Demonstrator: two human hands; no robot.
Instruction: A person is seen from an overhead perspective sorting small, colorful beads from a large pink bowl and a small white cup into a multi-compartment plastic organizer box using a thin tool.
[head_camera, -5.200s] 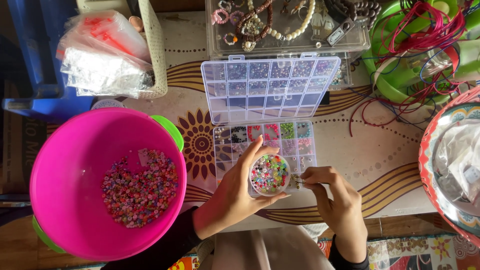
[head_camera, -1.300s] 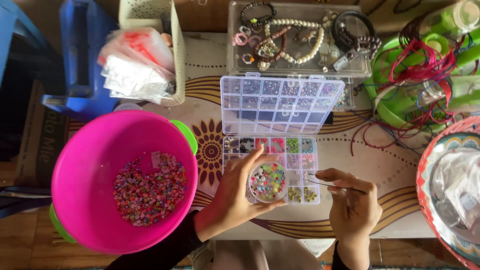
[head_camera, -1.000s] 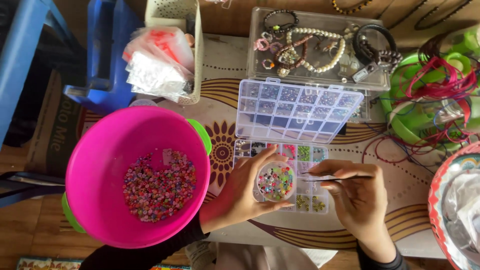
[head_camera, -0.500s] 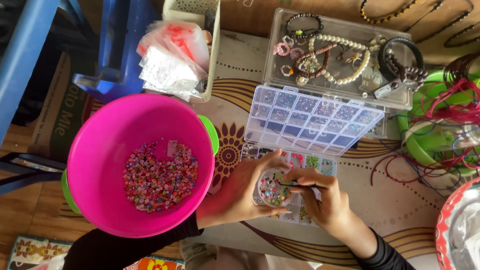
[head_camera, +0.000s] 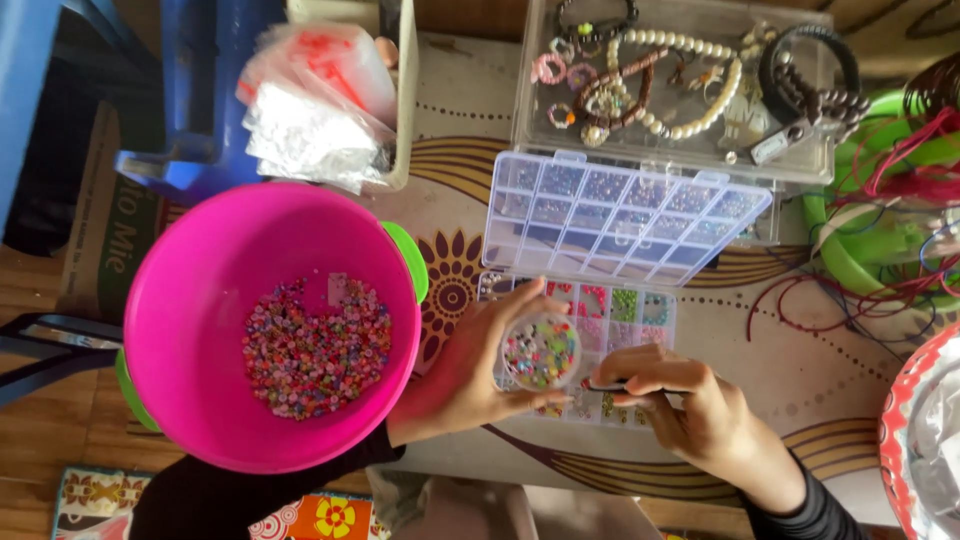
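Note:
My left hand (head_camera: 472, 366) grips a small round clear container (head_camera: 541, 351) full of mixed coloured beads, held above the near half of an open compartment bead organiser (head_camera: 640, 306). My right hand (head_camera: 692, 404) sits just to the right of it, fingers pinched on a thin dark tool whose tip points at the container's edge. The organiser's clear lid (head_camera: 620, 215) stands open behind.
A large pink bowl (head_camera: 190, 290) with coloured beads in its bottom sits at the left on a green rim. Behind are a clear tray of bracelets and necklaces (head_camera: 690, 85), a basket of plastic bags (head_camera: 310, 105), green hoops with cords (head_camera: 880, 235) and a red-rimmed bowl (head_camera: 900, 430) at right.
The view has swung, so everything sits further right and tilted. My left hand keeps hold of the bead container; my right hand has moved in closer to it with the thin tool.

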